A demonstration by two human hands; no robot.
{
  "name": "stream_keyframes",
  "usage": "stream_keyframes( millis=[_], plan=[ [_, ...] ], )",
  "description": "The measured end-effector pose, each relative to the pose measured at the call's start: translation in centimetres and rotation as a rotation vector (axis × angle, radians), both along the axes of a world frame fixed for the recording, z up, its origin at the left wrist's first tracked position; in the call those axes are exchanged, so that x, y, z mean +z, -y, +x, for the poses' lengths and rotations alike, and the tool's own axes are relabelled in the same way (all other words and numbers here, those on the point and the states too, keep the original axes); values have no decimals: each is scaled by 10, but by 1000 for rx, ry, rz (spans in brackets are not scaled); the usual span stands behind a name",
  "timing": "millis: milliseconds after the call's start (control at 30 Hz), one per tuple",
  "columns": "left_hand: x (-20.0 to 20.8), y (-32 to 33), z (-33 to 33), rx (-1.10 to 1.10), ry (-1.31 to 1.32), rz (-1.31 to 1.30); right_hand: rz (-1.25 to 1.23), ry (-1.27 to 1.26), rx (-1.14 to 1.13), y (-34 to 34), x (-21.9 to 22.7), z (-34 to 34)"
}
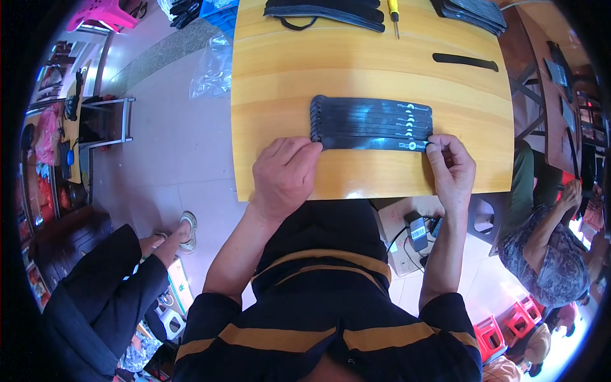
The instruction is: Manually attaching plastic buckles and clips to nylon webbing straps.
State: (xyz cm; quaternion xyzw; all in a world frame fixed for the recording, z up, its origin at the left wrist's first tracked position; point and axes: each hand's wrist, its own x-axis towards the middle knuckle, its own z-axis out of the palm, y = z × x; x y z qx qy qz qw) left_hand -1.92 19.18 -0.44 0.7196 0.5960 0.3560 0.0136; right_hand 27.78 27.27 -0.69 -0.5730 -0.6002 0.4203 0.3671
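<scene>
Several flat black straps point(369, 121) lie overlapped in a neat row on the wooden table point(280, 76), with pale printing near their right ends and rolled or looped ends at the left. My left hand point(284, 172) pinches the left end of the strap nearest me. At that strap's right end, my right hand point(454, 167) grips the corner between thumb and fingers. The nearest strap seems to lie flat along the row's front edge. Fingertips partly cover both of its ends.
A single black strap point(466, 62) lies at the right, beyond the row. Farther back are a yellow-handled screwdriver point(394, 18), a black strap bundle point(324, 13) and a dark stack point(471, 14). A plastic bag point(213, 70) hangs left of the table. People sit on both sides.
</scene>
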Motion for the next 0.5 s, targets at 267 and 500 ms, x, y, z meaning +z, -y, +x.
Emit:
stream_keyframes(
  millis=[267, 500],
  plan=[
    [-1, 0, 0, 3, 20, -6, -2, 19, 8, 0, 5, -4],
    [-1, 0, 1, 4, 15, -3, 10, 57, -1, 0, 8, -7]
  ],
)
